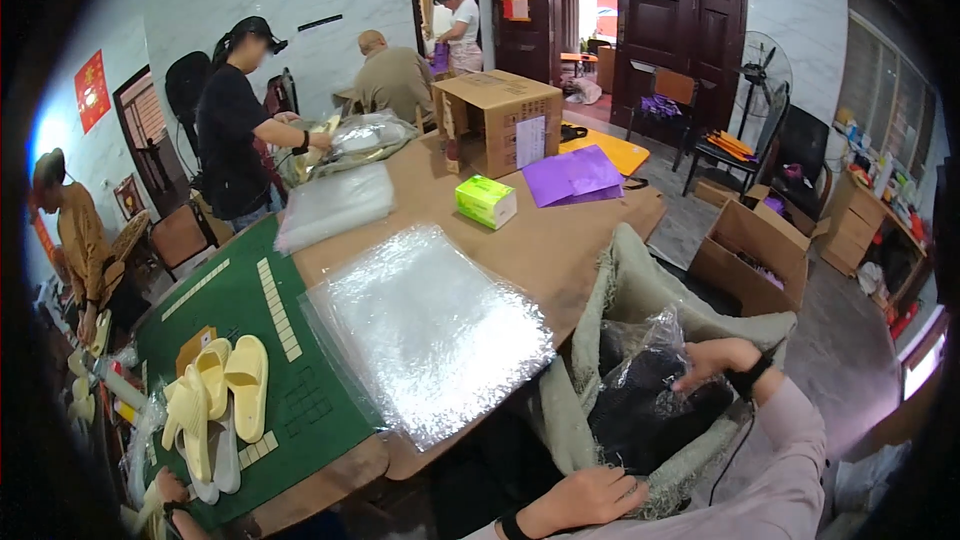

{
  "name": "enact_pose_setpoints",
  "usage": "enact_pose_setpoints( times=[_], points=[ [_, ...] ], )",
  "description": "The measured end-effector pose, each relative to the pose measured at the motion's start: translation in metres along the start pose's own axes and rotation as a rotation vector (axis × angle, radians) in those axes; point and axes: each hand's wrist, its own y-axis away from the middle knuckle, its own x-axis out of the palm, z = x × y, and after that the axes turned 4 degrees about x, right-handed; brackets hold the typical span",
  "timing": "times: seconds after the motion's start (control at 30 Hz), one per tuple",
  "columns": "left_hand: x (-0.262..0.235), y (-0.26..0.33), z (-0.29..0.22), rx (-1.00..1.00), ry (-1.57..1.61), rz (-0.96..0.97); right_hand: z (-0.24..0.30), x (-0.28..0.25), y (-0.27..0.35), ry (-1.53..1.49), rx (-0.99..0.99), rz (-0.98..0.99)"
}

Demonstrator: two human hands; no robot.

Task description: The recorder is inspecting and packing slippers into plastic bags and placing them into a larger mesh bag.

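Looking down from the head cam here: my right hand (712, 358) has its fingers pinched shut on a clear bag (650, 360) with something dark inside, right at the mouth of a big grey-green sack (620, 290). The bag sits just under and left of those fingers, half down in the sack. My left hand (585, 495) is lower down, fingers curled closed over the sack's near rim, holding it open. Left of both hands, on the tabletop (540, 240), there's a stack of clear plastic sheets (425, 325), touching the edge nearest the sack. Further left from my fingers, 2 pairs of yellow slippers (215, 390) lie on a green mat (300, 380). Well beyond my fingers sits a small green box (486, 201).
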Motion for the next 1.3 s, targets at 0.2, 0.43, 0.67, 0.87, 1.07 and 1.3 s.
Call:
enact_pose_setpoints(
  times=[0.2,0.43,0.67,0.87,1.07,1.3],
  points=[
    [0.004,-0.01,0.005,0.032,-0.015,-0.156,-0.022,0.022,0.024,0.089,-0.047,0.187],
    [-0.004,-0.033,-0.005,0.106,0.036,-0.157,-0.097,0.087,-0.015,0.198,0.075,0.37],
    [-0.005,-0.046,-0.015,0.225,0.005,-0.137,-0.115,0.089,-0.006,0.328,0.191,0.285],
    [-0.021,-0.035,0.003,-0.013,0.155,0.054,-0.018,0.037,0.046,0.272,0.239,0.046],
    [-0.018,-0.036,-0.001,-0.411,0.246,0.385,0.032,0.021,0.02,0.442,0.005,-0.348],
    [-0.028,-0.04,-0.018,-0.241,0.239,0.123,0.001,0.061,-0.029,0.284,0.135,0.165]
  ],
)
